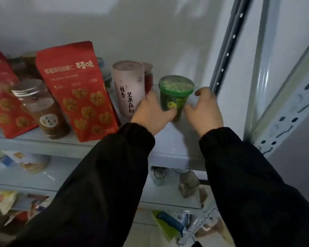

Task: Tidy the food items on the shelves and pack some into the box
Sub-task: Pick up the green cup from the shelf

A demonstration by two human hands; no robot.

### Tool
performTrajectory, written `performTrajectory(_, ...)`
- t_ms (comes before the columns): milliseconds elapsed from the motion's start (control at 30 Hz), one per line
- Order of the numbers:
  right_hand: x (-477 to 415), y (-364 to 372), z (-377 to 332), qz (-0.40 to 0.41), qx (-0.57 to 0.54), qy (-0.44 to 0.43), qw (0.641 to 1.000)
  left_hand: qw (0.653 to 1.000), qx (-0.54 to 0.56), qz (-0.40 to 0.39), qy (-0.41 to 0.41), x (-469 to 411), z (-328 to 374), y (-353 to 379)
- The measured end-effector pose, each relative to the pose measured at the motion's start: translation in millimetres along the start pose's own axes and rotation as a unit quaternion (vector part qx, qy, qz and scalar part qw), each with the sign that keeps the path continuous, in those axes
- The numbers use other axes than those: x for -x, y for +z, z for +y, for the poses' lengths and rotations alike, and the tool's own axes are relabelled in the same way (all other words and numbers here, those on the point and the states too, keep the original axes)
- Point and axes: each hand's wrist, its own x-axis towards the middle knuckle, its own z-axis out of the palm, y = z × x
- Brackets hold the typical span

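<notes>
Both hands flank the green-lidded round plastic tub [176, 90] at the right end of the grey metal upper shelf [168, 139]. The left hand [152, 111] grips its side; the right hand [206, 112] curls just beside it, contact unclear. The lower shelves [61, 177] look jumbled and no box shows, so most work probably remains.

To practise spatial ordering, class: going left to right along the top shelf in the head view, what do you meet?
In order: clear jar → red walnut pouch → pale canister → left hand → green-lidded tub → right hand → shelf upright.
</notes>
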Motion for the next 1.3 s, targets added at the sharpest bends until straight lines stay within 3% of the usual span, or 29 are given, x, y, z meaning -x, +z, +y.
performTrajectory(67,-8.7,2.0,2.8,0.037,-0.064,0.05,0.996,0.996,0.035,-0.054,-0.059,-19.4,2.2,5.1)
performTrajectory(133,-12.1,5.1,8.0,0.02,-0.097,0.1,0.99,0.987,0.097,-0.091,-0.086,-29.0,1.8,13.6)
performTrajectory(300,-15.2,9.1,8.2,-0.02,-0.143,0.095,0.985,0.996,0.075,-0.047,-0.026,-31.9,-9.1,40.0)
performTrajectory(467,-9.3,9.5,3.4,-0.094,-0.206,0.051,0.973,0.987,0.157,-0.017,-0.018,-36.9,-15.6,37.0)
performTrajectory(667,-1.9,5.0,6.4,-0.114,-0.284,0.035,0.951,0.975,0.213,-0.042,0.053,-35.3,-21.2,32.2)
performTrajectory(1000,8.6,-1.0,5.7,-0.073,-0.236,-0.026,0.969,0.956,0.279,-0.082,0.049,-32.8,-22.7,29.5)
performTrajectory(1233,10.9,-3.0,4.4,-0.068,-0.215,-0.049,0.973,0.925,0.366,-0.103,0.009,-35.3,-24.3,29.2)
performTrajectory(1300,10.7,-3.0,4.2,-0.078,-0.228,-0.04,0.97,0.9,0.416,-0.13,-0.01,-37.0,-25.3,31.6)
